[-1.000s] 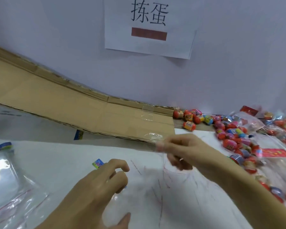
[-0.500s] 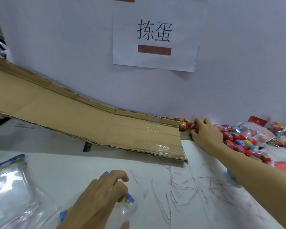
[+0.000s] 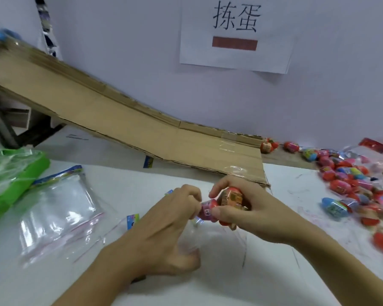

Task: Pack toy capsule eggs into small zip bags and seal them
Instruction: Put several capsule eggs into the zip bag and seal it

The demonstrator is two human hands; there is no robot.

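Eggs in hand: we see a clutch of small red and orange foil-wrapped plastic capsule eggs (image 3: 227, 200) above the middle of the white table (image 3: 274, 283), at the mouth of a small clear zip bag (image 3: 199, 237).
Right hand: our right hand (image 3: 248, 208) is curled round the eggs, thumb beneath and fingers over the top.
Left hand: our left hand (image 3: 170, 226) pinches the thin film at the bag's mouth, just beside the lowest egg; how wide the opening stands we cannot tell, the plastic being nearly invisible.
Handling of eggs: we judge them light, rigid and smooth, likely to slip or roll if the grip loosens, so a cupped hold round their bellies seems safest.
Handling of bag: we judge it limp, slippery and easily collapsed, best held at the lip near the zip strip.
Spare bags: a loose stack of clear zip bags with blue header cards (image 3: 58, 208) lies to the left, well apart.
Green pack: a bright green plastic-wrapped packet (image 3: 11, 173) sits at the far left edge.
Egg pile: a heap of colourful capsule eggs (image 3: 352, 184) spreads along the right.
Chute: a sloping brown cardboard sheet (image 3: 142, 133) ends just behind the hands.
Obstacles: nothing lies between eggs and bag; the floppy mouth is, we think, the only hindrance.
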